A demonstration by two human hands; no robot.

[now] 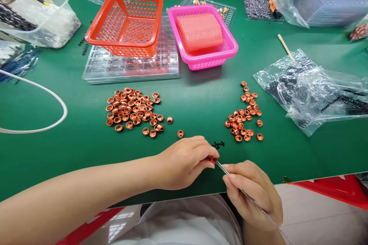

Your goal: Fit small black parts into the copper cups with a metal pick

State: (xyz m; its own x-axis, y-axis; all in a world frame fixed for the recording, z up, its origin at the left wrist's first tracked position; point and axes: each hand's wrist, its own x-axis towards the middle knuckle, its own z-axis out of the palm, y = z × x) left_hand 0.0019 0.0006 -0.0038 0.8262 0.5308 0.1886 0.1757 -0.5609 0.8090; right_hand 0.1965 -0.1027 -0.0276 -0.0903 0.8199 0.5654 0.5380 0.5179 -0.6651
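Observation:
My left hand point(184, 162) pinches one small copper ring point(213, 159) between thumb and fingertips near the front edge of the green table point(71, 149). My right hand point(253, 193) grips thin metal tweezers point(222, 168) whose tip meets that ring. A large heap of copper rings point(132, 111) lies to the left. A smaller heap of copper rings point(244, 118) lies to the right. A few tiny black parts point(218, 145) sit just beyond my left fingertips.
An orange basket point(126, 23) rests on clear plastic trays point(129, 67). A pink basket point(202, 36) holds red foam. Plastic bags of black parts point(313, 88) lie at the right. A white cable point(37, 95) loops at the left, near a clear tub point(43, 21).

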